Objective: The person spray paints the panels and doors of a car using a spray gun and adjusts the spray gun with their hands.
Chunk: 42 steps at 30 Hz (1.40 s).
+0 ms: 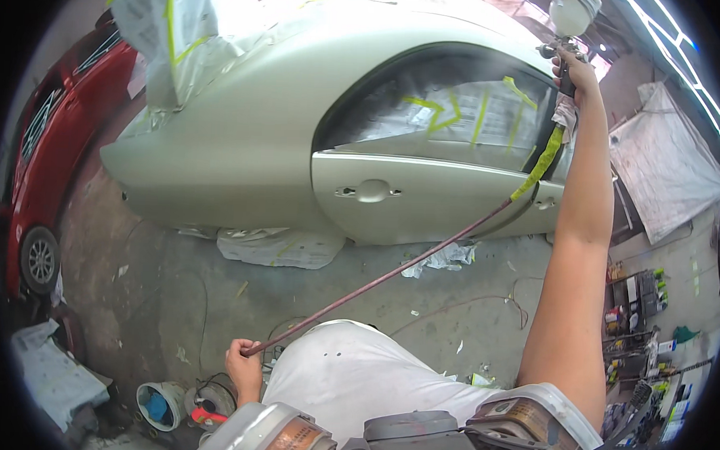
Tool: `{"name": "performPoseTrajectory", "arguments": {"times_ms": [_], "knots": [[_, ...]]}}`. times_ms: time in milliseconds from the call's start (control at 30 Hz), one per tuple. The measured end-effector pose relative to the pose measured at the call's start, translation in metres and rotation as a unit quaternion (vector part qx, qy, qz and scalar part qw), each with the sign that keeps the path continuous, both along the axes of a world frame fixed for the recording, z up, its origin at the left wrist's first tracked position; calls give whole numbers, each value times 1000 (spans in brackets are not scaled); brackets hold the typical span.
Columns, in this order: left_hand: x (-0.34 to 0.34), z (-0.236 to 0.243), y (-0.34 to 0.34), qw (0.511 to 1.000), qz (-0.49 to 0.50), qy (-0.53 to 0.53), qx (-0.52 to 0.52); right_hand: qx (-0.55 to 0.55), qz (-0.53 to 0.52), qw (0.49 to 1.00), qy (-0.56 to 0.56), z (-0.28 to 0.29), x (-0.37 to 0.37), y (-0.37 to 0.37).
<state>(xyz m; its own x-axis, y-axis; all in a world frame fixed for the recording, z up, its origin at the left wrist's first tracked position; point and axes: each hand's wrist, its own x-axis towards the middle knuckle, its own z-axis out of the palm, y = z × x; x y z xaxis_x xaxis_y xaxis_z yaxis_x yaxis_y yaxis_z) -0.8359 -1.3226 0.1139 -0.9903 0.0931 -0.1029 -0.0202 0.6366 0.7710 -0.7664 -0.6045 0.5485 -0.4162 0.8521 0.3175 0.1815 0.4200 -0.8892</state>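
1. A spray gun (569, 48) was held in the upper right of the frame by the right hand (581, 72), its fingers closed around the dark handle.
2. The gun's body was seen just above the curled fingers, and its pale cup (574, 17) was set higher, at the top edge. Whether the trigger was pressed could not be told.
3. A reddish hose (374, 286) was gripped near the lower left by the left hand (245, 369), with the fingers curled around it near the thigh; the exact place of the thumb could not be told.
4. The hose was stretched from that hand up toward the right, where its upper part was wrapped in yellow-green tape (546, 158) below the gun's handle.
5. A pale green car (228, 153) was seen across the upper middle, its door (432, 197) behind the hose. The side window was partly covered by paper (459, 113) and strips of tape.
6. A red car (74, 112) was seen at the far left, and a white bucket (146, 394) at the lower left.
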Motion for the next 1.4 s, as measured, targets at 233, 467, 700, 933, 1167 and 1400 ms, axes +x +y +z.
{"name": "performPoseTrajectory", "arguments": {"times_ms": [233,467,700,933,1167,1400], "knots": [[3,26,44,990,-102,-92,-33,9,-170,983,62,-21,87,110],[-2,-16,29,984,-134,-38,-107,-23,-36,995,90,-85,60,42],[-97,-28,-13,980,-34,103,-165,-24,114,993,-6,-146,-16,-162],[-195,-49,-86,982,16,127,-141,-158,256,954,-1,-207,-41,-304],[-253,-91,-155,989,-34,104,-97,-112,17,994,9,-284,-96,-401],[-331,-69,-222,994,38,96,-38,-199,164,966,35,-289,-165,-476]]}}
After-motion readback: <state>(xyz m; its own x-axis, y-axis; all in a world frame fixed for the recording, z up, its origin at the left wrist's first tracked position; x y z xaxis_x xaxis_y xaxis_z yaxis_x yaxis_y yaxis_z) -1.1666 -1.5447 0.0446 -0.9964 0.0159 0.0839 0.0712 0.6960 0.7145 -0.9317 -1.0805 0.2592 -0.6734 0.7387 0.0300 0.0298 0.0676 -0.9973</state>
